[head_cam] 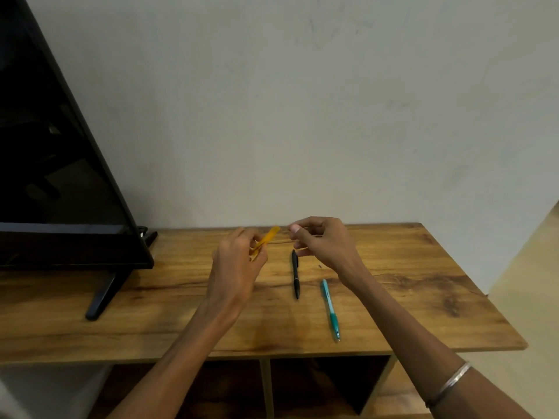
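Observation:
My left hand grips an orange pen barrel that slants up to the right above the wooden table. A thin pale rod runs from the barrel toward my right hand, whose curled fingers pinch its end. The picture is too blurred to say what the rod is. Both hands hover over the back of the table, a short gap apart. A black pen lies on the table just below the right hand. A teal pen lies to its right, nearer the front edge.
A black television on a black foot fills the left side of the table. A pale wall stands right behind the table. Open shelf compartments show under the tabletop. My right wrist wears a silver bangle.

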